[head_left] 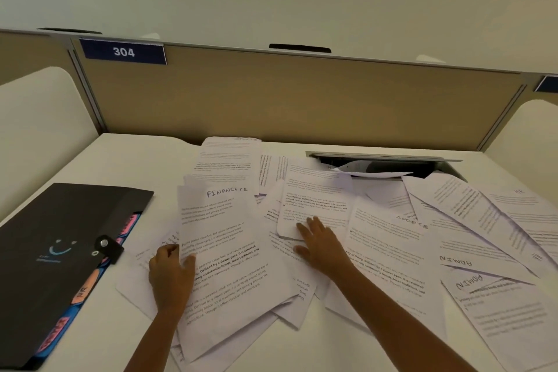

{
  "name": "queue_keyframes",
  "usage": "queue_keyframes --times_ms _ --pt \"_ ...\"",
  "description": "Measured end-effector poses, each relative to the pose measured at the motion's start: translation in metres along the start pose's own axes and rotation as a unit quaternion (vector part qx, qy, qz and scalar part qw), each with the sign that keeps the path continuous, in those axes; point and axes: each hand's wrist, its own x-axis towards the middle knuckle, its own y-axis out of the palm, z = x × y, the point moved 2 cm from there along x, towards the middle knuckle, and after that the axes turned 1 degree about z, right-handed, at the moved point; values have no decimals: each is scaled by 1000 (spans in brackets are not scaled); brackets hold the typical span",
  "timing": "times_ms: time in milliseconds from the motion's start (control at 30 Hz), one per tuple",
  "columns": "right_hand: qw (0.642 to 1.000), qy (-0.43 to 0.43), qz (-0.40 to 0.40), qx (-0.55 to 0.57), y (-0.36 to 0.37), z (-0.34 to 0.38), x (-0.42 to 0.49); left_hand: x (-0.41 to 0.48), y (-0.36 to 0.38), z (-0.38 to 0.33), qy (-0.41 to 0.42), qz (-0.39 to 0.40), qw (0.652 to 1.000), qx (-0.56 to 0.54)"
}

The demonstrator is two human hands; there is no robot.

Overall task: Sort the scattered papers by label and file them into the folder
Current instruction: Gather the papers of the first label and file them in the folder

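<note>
Here, white printed papers (377,238) are seen scattered across a white desk (126,157), some hand-labelled FINANCE, SPORTS or ADMIN. A FINANCE sheet (223,254) is pinched at its left edge by the left hand (170,276). The right hand (321,246) is laid open and flat on the pile. A black folder (57,254) with coloured tabs lies closed at the left. A tan partition (287,100) is marked 304.
</note>
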Motion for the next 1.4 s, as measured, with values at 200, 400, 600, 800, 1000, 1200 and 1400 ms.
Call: queue_keyframes --times_ms 200,400,600,800,1000,1200,1400 --pt "998 1 14 -55 11 -13 11 5 -4 4 -14 5 1000 -10" --pt "999 15 -19 -42 6 -24 5 4 -4 4 -7 4 1000 -11" --pt "985 109 -112 73 -8 -49 -10 2 -6 3 4 11 1000 -11" --pt "857 301 -276 315 -28 -92 -39 6 -8 2 -34 31 997 -67" --pt "825 339 -356 281 -45 -108 -59 3 4 -19 -13 89 987 -131" --pt "901 221 -297 227 -46 -107 -66 4 4 -28 -34 112 980 -162" --pt "972 210 -99 37 -27 -112 -67 17 -19 -12 -37 116 984 -129"
